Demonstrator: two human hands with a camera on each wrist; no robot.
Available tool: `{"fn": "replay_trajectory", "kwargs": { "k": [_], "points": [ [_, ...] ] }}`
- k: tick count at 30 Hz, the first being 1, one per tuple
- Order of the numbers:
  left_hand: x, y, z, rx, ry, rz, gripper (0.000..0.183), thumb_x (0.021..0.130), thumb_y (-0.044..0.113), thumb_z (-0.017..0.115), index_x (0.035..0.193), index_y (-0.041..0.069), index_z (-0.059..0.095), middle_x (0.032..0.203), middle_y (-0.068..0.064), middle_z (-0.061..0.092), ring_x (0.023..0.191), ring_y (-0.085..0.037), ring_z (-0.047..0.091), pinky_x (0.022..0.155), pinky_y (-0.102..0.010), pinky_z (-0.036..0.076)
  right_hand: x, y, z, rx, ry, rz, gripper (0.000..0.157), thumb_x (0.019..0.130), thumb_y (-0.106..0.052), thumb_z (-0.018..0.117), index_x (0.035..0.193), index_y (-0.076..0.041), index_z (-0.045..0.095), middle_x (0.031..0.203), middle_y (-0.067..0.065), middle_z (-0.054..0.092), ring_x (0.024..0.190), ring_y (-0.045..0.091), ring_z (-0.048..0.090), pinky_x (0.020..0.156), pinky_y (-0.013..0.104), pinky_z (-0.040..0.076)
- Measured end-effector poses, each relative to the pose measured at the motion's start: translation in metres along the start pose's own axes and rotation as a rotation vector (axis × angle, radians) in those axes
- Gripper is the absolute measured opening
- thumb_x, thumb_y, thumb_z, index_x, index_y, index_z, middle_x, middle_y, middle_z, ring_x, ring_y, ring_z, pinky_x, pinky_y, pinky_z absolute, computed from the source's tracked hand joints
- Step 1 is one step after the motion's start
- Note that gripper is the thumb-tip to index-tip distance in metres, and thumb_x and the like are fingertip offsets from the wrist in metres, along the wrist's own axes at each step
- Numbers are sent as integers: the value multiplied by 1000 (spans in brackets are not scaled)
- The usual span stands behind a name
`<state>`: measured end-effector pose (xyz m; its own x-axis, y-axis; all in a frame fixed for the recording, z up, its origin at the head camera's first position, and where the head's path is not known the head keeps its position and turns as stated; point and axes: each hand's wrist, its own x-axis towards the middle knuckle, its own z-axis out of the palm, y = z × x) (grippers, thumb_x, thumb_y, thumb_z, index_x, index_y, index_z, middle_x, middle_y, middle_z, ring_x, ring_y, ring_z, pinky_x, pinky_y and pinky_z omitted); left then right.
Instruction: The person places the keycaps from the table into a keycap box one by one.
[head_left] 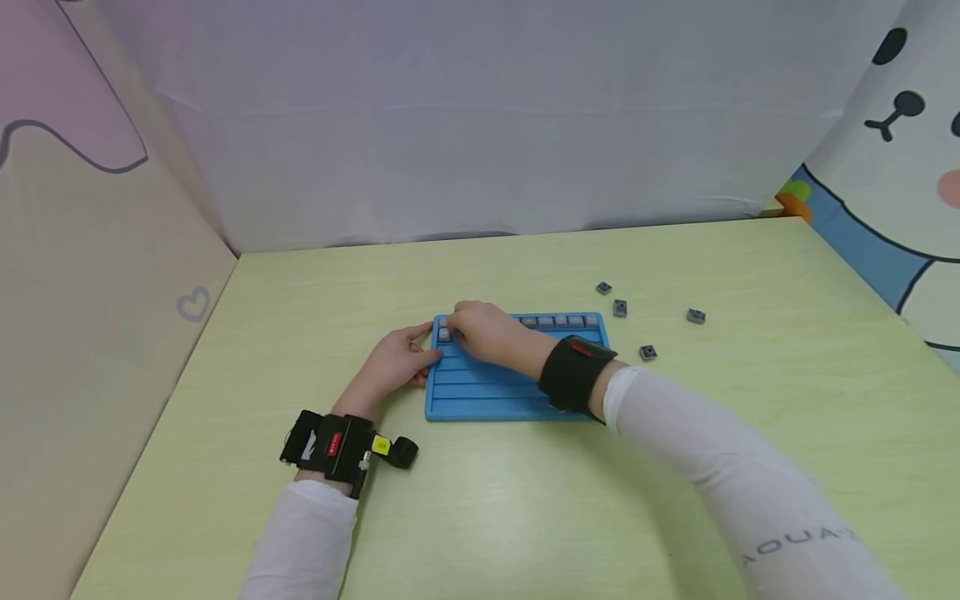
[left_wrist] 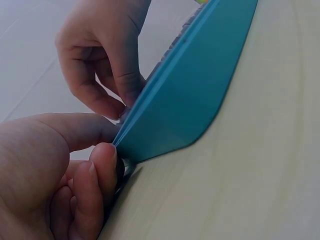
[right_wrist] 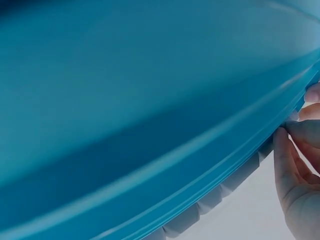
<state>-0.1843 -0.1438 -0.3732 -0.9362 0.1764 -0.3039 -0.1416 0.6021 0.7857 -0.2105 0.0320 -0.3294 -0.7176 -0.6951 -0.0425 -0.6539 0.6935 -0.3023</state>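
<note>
A blue ridged tray (head_left: pixel 487 392) lies on the table with a row of small grey keycaps (head_left: pixel 561 321) along its far edge. Another keycap (head_left: pixel 444 335) sits in the second row at the left. My left hand (head_left: pixel 393 362) grips the tray's left edge, its thumb over the rim and other fingers curled at the side. Over the upper left of the tray, my right hand (head_left: pixel 487 329) pinches a small keycap (left_wrist: pixel 123 116), mostly hidden by the fingertips. In the right wrist view, the blue tray (right_wrist: pixel 125 100) fills most of the picture, and the right fingers (right_wrist: pixel 285 160) show at its edge.
Several loose grey keycaps lie on the table right of the tray, among them one near the tray (head_left: pixel 648 353) and one farther out (head_left: pixel 696 317). A white curtain (head_left: pixel 480 167) hangs behind the table (head_left: pixel 480 517). Printed cloth stands at both sides.
</note>
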Motion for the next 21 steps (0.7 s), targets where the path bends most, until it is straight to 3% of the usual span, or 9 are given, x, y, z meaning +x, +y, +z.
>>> {"fn": "replay_trajectory", "kwargs": {
  "k": [21],
  "points": [
    [-3, 2, -1, -28, 0, -1, 62, 93, 20, 59, 148, 9, 33, 57, 1, 53, 47, -9, 53, 52, -23, 47, 0, 5, 0, 36, 16, -9, 16, 93, -9, 56, 102, -6, 69, 94, 10, 59, 80, 20, 56, 74, 29, 49]
  ]
}}
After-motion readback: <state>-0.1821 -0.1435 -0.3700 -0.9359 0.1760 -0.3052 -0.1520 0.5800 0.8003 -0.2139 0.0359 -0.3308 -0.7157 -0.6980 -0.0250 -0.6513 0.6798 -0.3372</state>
